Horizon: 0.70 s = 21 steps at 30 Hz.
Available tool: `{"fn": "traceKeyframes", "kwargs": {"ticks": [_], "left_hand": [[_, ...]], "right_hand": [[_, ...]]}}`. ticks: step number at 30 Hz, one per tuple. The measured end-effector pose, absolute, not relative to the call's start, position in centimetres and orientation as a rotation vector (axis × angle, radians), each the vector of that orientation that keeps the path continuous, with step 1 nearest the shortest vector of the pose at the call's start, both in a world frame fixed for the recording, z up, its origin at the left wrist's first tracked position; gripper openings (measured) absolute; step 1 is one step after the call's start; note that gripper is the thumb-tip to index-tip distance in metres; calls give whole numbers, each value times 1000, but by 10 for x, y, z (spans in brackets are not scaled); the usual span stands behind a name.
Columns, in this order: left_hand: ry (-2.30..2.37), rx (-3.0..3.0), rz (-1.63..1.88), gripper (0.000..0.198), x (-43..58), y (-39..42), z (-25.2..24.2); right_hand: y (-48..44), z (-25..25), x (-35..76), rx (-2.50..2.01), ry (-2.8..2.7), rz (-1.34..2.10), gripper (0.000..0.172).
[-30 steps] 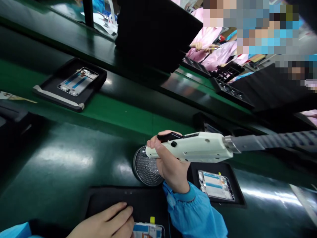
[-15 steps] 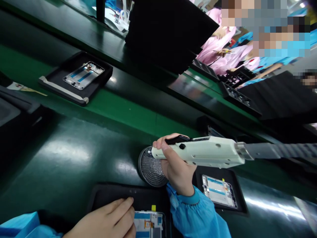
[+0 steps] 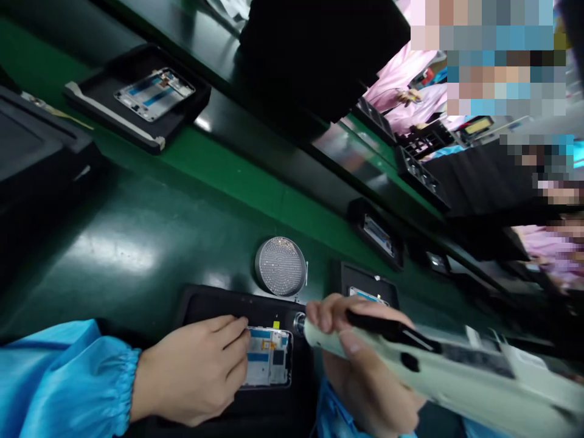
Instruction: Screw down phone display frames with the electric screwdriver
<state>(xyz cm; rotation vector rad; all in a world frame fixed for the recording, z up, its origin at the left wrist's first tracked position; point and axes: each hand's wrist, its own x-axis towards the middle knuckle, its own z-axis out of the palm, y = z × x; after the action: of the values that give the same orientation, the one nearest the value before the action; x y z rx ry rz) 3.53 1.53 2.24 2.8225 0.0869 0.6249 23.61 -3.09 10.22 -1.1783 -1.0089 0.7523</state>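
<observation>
My right hand [image 3: 365,371] is wrapped round a cream electric screwdriver [image 3: 438,371], whose tip hangs at the right edge of a phone frame [image 3: 271,356]. That frame lies in a black fixture tray [image 3: 214,304] right in front of me. My left hand [image 3: 196,371] rests on the tray, its curled fingers pressing the frame's left side. Behind the tray sits a round metal screw dish [image 3: 280,266].
A second tray with a phone frame [image 3: 152,94] rides the green conveyor belt [image 3: 228,182] at the upper left. More black trays [image 3: 376,231] lie along the belt to the right. Other people in pink coats [image 3: 401,91] work at the far side.
My right hand has brought the screwdriver from over the screw dish down to the phone frame. The view has tipped down, and my left hand has closed in on the frame.
</observation>
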Motion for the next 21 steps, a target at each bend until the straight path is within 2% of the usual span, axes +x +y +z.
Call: {"fn": "traceKeyframes", "kwargs": {"ticks": [6, 21], "left_hand": [[94, 2817, 668, 32, 37, 16, 23], [99, 2815, 661, 32, 38, 13, 22]], "right_hand": [[-47, 85, 220, -1193, -1077, 870, 26], [-45, 81, 216, -1224, -1053, 892, 26]]}}
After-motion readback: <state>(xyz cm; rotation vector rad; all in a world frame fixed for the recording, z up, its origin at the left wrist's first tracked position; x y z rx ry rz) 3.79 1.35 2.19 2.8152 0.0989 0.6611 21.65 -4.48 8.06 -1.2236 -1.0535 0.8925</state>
